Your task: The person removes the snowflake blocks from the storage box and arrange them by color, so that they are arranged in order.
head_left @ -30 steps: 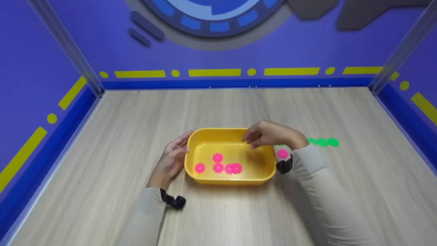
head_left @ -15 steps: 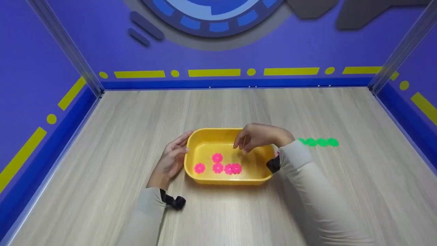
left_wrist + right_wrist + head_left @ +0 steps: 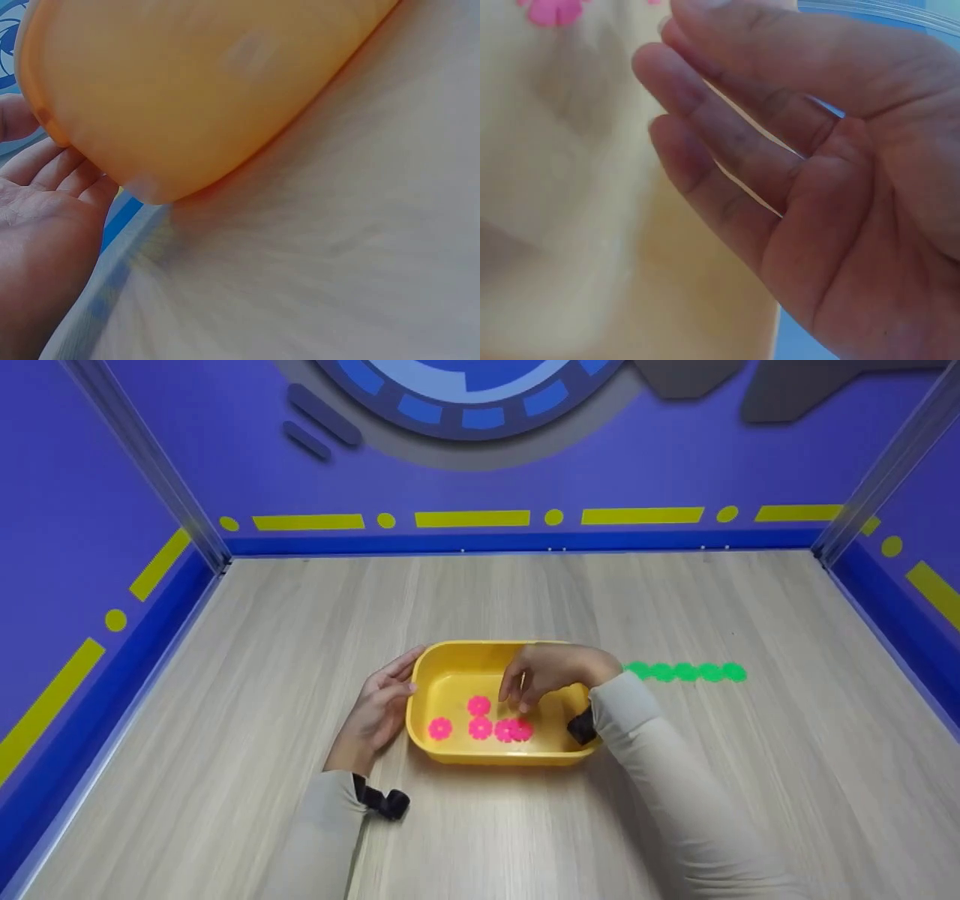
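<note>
A yellow plastic tub (image 3: 480, 760) stands on the table with several pink flower-shaped pieces (image 3: 480, 728) on its floor. My left hand (image 3: 379, 705) holds the tub's left end, thumb at the rim and fingers along the outer wall; in the left wrist view the tub (image 3: 187, 90) hides part of those fingers. My right hand (image 3: 553, 669) reaches in over the far right side, fingers pointing down above the pink pieces. Between the right hand's loosely bent fingers (image 3: 727, 150) nothing shows in the right wrist view, where a pink flower piece (image 3: 555, 10) lies beyond them.
A row of green flower pieces (image 3: 684, 672) lies on the wooden table (image 3: 300, 615) to the right of the tub, its left end next to my right wrist. Blue printed panels (image 3: 480, 487) wall in the table at the back and both sides.
My right hand has moved left and lower into the tub, toward the pink pieces. Its forearm now covers the pink piece seen outside the tub, and more green pieces show. The left hand stays put.
</note>
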`<state>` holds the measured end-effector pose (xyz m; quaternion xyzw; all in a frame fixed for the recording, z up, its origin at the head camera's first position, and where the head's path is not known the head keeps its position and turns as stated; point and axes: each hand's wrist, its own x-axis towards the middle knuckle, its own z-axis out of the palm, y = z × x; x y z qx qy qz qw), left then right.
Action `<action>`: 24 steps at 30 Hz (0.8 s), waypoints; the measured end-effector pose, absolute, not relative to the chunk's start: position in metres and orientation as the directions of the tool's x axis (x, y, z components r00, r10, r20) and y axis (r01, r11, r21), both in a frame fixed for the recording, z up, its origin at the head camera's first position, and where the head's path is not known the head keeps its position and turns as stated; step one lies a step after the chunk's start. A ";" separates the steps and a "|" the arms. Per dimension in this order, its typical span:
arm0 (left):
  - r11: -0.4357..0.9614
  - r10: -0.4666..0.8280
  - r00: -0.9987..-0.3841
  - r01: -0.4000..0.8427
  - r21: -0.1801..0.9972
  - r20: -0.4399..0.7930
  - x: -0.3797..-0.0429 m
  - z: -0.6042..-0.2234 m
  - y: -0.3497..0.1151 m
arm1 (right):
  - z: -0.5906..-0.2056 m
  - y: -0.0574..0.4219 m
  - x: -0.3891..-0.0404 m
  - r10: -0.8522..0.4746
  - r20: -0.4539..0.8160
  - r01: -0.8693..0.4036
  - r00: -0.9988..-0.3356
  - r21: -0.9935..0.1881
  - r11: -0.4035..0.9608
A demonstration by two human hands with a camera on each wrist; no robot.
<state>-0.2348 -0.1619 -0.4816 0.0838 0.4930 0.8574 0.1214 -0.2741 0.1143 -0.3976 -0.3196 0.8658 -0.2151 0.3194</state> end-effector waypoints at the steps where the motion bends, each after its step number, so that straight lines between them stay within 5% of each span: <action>1: -0.484 0.291 -0.957 -0.126 0.866 0.023 -0.235 -0.482 -0.162 | -0.399 0.113 -0.274 -0.694 -0.420 -0.417 -0.585 -0.578 0.701; 24: -0.484 0.314 -0.949 -0.145 0.863 0.017 -0.234 -0.480 -0.162 | -0.419 0.103 -0.274 -0.664 -0.552 -0.333 -0.504 -0.586 0.739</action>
